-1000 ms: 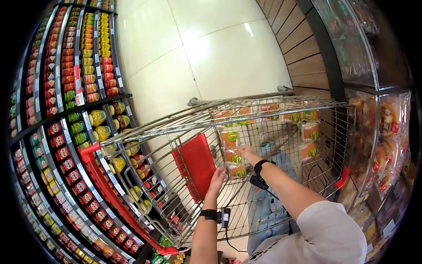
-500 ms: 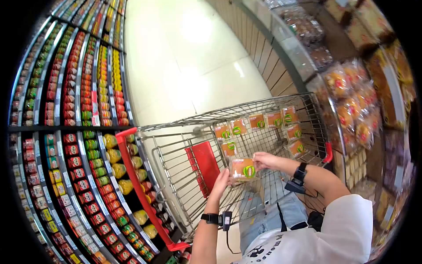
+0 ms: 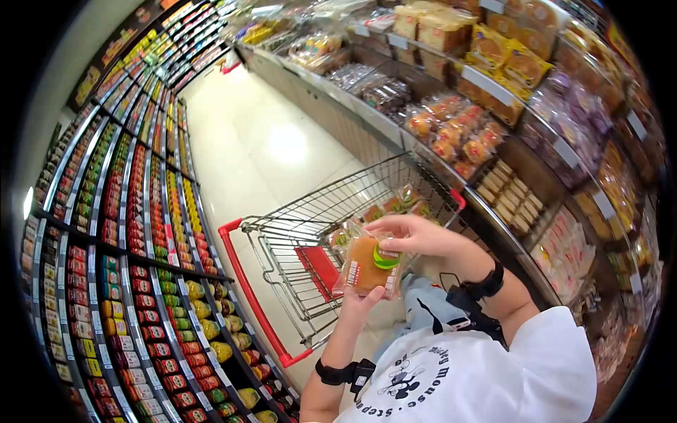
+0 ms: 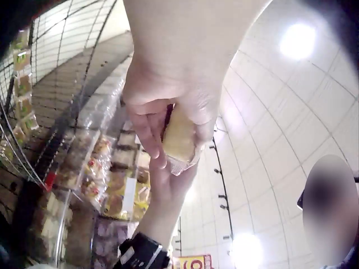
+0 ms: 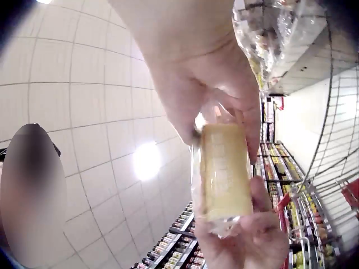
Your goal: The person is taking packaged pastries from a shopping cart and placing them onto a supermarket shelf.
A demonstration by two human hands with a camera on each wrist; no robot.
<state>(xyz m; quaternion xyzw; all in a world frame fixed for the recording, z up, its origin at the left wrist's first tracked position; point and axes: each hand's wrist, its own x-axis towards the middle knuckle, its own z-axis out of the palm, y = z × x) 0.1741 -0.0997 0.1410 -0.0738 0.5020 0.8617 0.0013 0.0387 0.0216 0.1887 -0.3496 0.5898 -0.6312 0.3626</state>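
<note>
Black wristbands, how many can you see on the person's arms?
2: the left wristband at the wrist of the left hand, and the right wristband at the wrist of the right hand. Neither is hidden.

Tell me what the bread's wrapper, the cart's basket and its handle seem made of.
Wrapper: clear, glossy film, likely plastic; it crinkles and lets the bread show.
Basket: grey, shiny wire mesh, so probably metal.
Handle: smooth, opaque red, perhaps plastic, though painted metal is possible.

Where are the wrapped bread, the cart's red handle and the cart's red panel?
Wrapped bread (image 3: 364,264): head view, middle of its browned face.
Red handle (image 3: 250,297): head view, midway along the bar.
Red panel (image 3: 316,271): head view, middle of its flat face.
</note>
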